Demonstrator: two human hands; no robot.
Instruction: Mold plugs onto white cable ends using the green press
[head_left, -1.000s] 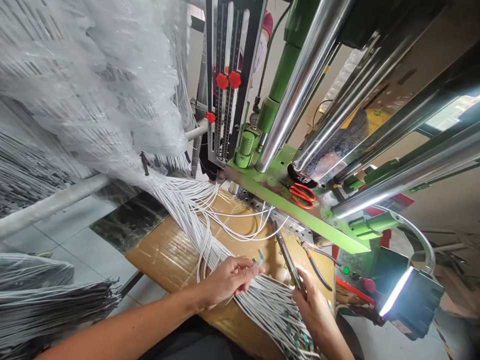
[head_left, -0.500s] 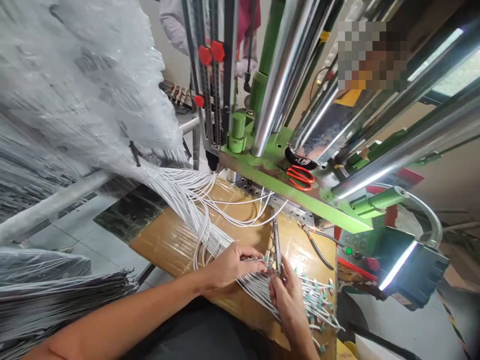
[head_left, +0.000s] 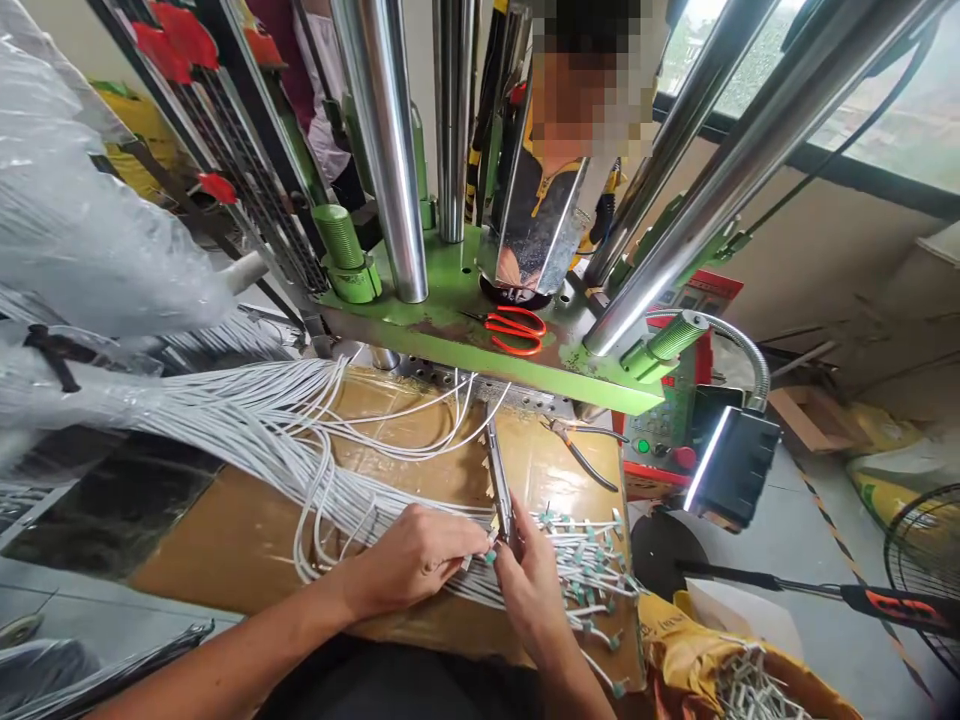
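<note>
My left hand (head_left: pixel 424 555) is closed, its fingertips pinching a white cable end (head_left: pixel 490 556) with a small teal connector. My right hand (head_left: pixel 534 588) wraps round the near end of a narrow metal bar (head_left: pixel 496 468), which has small light pieces along its left side. The cable end is close against the bar's near end; whether they touch I cannot tell. A thick bundle of white cables (head_left: pixel 262 420) runs beneath my left hand across the brown-covered table (head_left: pixel 217 535). Several teal-tipped ends (head_left: pixel 592 545) lie to the right of my right hand.
Ahead stands a machine with a green plate (head_left: pixel 450 340) and steel columns (head_left: pixel 386 150). Red-handled scissors (head_left: pixel 517 328) lie on the plate. Cutting pliers (head_left: pixel 581 455) rest on the table. At right are a lamp (head_left: pixel 731 465) and a yellow sack (head_left: pixel 675 640). A co-worker (head_left: pixel 555 190) is behind.
My view has turned to the right, so the machine and table appear further left. Both hands stay at the bar's near end, and the left still pinches small work there.
</note>
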